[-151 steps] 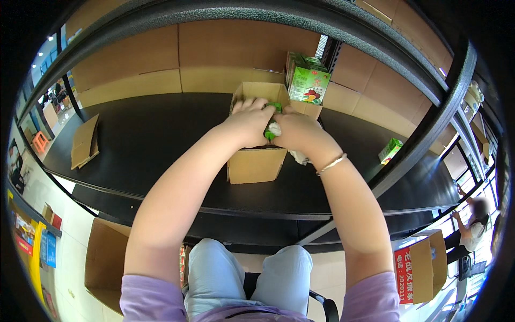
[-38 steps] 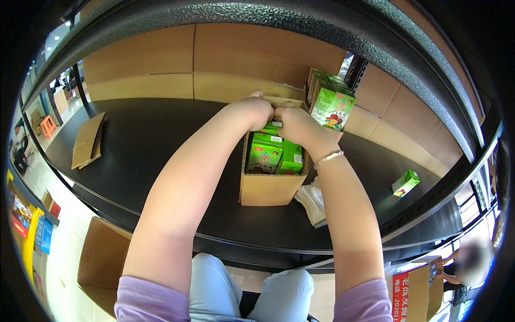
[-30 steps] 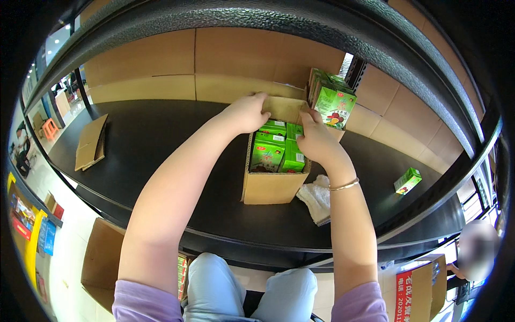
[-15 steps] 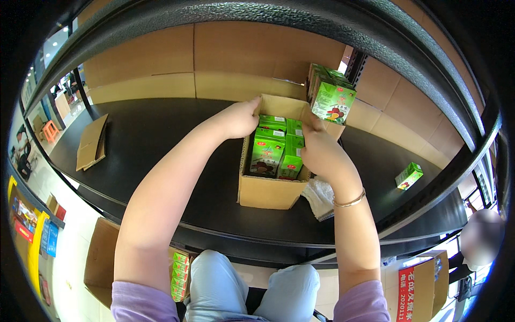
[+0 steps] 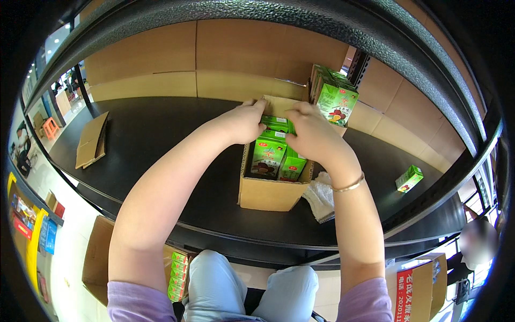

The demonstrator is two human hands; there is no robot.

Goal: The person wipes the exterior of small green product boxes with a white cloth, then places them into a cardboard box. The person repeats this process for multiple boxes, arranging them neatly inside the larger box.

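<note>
A small open cardboard box [image 5: 268, 194] stands on the black shelf, packed with several green drink cartons [image 5: 268, 156] set upright. At its back left corner my left hand [image 5: 248, 121] is closed over the rim, with the thumb reaching inside beside the cartons. Bent over the back right part of the box is my right hand [image 5: 314, 131]. Its fingers are curled down toward the back row, and its thumb rests by a carton; the hand hides what its fingertips hold.
More green cartons [image 5: 337, 102] stand in a box at the back right. A single carton [image 5: 410, 178] sits farther right. A white cloth-like bundle [image 5: 321, 198] lies beside the box, and folded cardboard [image 5: 92, 140] at the left. A dark beam [image 5: 257, 12] crosses overhead.
My right hand has moved left and inward from the box's right wall, over the cartons. The left hand has shifted slightly inward, its thumb now showing inside the rim.
</note>
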